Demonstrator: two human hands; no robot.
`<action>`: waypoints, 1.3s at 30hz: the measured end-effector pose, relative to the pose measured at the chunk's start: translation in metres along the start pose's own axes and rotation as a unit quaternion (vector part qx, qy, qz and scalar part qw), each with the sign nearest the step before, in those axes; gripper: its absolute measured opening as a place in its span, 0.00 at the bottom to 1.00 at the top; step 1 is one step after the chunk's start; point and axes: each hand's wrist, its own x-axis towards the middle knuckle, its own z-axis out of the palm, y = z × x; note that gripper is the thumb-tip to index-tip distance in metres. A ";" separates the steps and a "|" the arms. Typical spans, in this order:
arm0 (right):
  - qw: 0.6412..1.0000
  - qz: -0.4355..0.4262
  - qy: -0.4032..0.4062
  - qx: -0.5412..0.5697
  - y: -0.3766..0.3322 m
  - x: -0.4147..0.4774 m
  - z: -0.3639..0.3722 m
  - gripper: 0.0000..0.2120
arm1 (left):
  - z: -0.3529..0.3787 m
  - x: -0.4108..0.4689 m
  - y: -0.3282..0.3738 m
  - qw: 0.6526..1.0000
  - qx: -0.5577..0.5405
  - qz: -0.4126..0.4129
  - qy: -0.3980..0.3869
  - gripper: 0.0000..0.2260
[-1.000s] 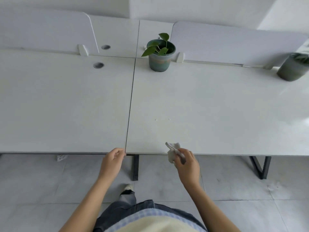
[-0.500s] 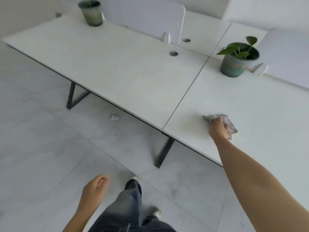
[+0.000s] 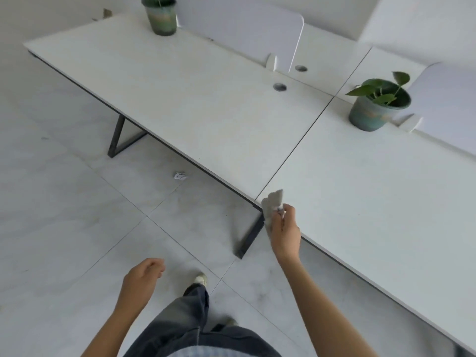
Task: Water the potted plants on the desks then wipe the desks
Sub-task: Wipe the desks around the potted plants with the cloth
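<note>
Two white desks meet at a dark seam: the left desk [image 3: 195, 104] and the right desk [image 3: 373, 191]. My right hand [image 3: 284, 231] grips a crumpled grey cloth [image 3: 272, 202] at the front corner of the right desk, right by the seam. My left hand [image 3: 141, 280] hangs over the floor, fingers loosely curled, holding nothing. A green pot with a leafy plant [image 3: 378, 105] stands at the back of the right desk. Another green pot [image 3: 161, 15] stands at the far end of the left desk.
White divider panels [image 3: 244, 29] run along the back of the desks, with two round cable holes [image 3: 280, 87] near them. Dark metal desk legs [image 3: 121, 140] stand on the grey tiled floor. A scrap of paper [image 3: 179, 176] lies on the floor under the left desk.
The view has swung left and I have stepped back from the desks. My right hand drew the cloth from the right desk's surface back to its front corner. My left hand dropped away from the desk edge.
</note>
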 end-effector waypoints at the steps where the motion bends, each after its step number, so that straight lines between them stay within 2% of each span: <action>1: 1.000 -0.003 -0.023 0.010 0.001 -0.015 0.003 0.06 | -0.001 -0.005 -0.001 1.000 -0.003 -0.001 0.004 0.07; 3: 0.998 -0.007 -0.066 0.015 0.003 -0.040 0.010 0.03 | -0.004 -0.016 -0.007 1.000 -0.004 -0.005 0.006 0.07; 7: 0.991 -0.013 -0.131 -0.019 0.014 -0.077 0.034 0.06 | -0.013 -0.031 -0.023 1.000 -0.006 -0.017 0.001 0.07; 11: 0.986 -0.026 -0.149 -0.074 0.019 -0.111 0.056 0.09 | -0.028 -0.029 -0.030 1.000 -0.017 -0.014 0.001 0.10; 15: 0.979 -0.047 -0.160 -0.116 0.010 -0.130 0.079 0.10 | -0.047 -0.022 -0.037 0.999 -0.019 0.010 -0.033 0.07; 18: 0.979 -0.059 -0.153 -0.123 -0.008 -0.143 0.113 0.09 | -0.083 -0.016 -0.057 0.999 -0.023 0.023 -0.026 0.07; 21: 0.975 -0.079 -0.165 -0.124 -0.038 -0.159 0.165 0.10 | -0.141 -0.008 -0.089 0.999 -0.046 0.009 0.025 0.10; 26: 0.958 -0.142 -0.203 -0.143 -0.089 -0.196 0.266 0.10 | -0.247 0.010 -0.145 0.978 -0.117 -0.043 0.167 0.08; 29: 0.956 -0.151 -0.201 -0.150 -0.110 -0.207 0.299 0.11 | -0.285 0.024 -0.166 0.965 -0.143 -0.079 0.203 0.09; 36: 0.968 -0.119 -0.165 -0.146 -0.134 -0.184 0.339 0.10 | -0.295 0.075 -0.181 0.976 -0.140 -0.115 0.121 0.07; 39: 0.970 -0.113 -0.163 -0.138 -0.155 -0.151 0.371 0.10 | -0.310 0.120 -0.173 0.980 -0.111 -0.117 0.113 0.12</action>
